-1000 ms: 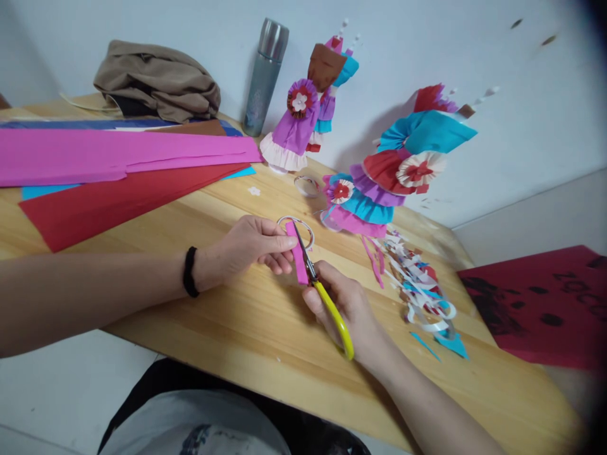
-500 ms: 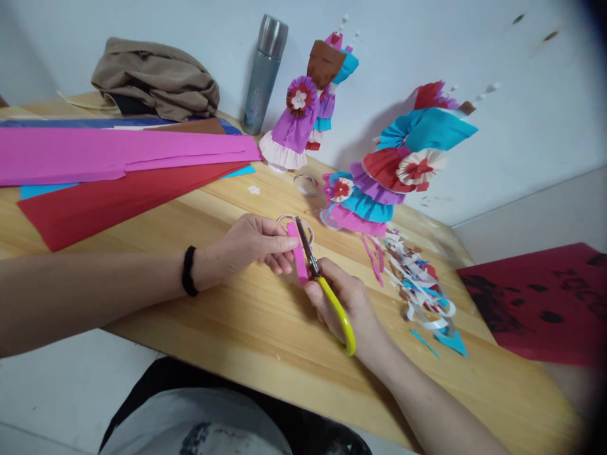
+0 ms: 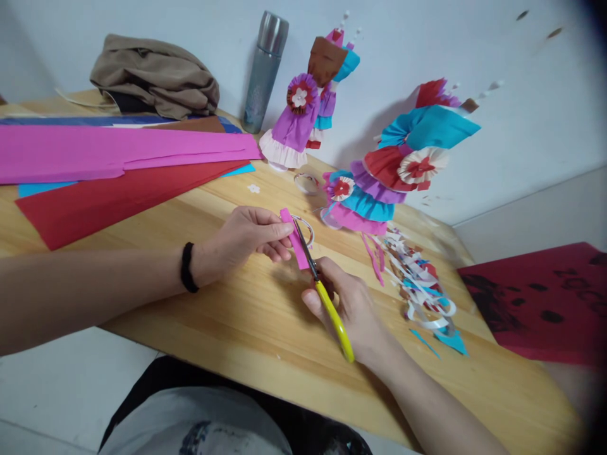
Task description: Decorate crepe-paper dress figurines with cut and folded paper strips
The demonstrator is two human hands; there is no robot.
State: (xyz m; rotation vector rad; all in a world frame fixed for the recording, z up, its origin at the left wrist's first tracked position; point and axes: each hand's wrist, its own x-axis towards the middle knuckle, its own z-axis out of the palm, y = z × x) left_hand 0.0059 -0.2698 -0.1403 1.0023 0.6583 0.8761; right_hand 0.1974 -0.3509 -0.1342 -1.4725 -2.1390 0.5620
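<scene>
Between thumb and fingers, my left hand (image 3: 258,234) pinches a short pink paper strip (image 3: 296,243) above the table. My right hand (image 3: 348,309) is wrapped round the yellow handle of a pair of scissors (image 3: 332,313). The dark blades point up and away, lying along the strip's right edge; whether they are cutting into it I cannot tell. Behind the strip lies a roll of tape (image 3: 307,232), partly hidden by the strip and blades.
Folded pink paper (image 3: 61,151) and red paper (image 3: 118,202) lie at left, near a brown cloth (image 3: 156,76) and a flask (image 3: 265,76). Ruffled paper figures (image 3: 389,164) stand at the back. Paper scraps (image 3: 422,278) are heaped at right, near a dark red bag (image 3: 545,303).
The pink strip and my left hand have shifted slightly up and left. The scissor handle has tipped, and my right thumb has moved away from the strip's lower end.
</scene>
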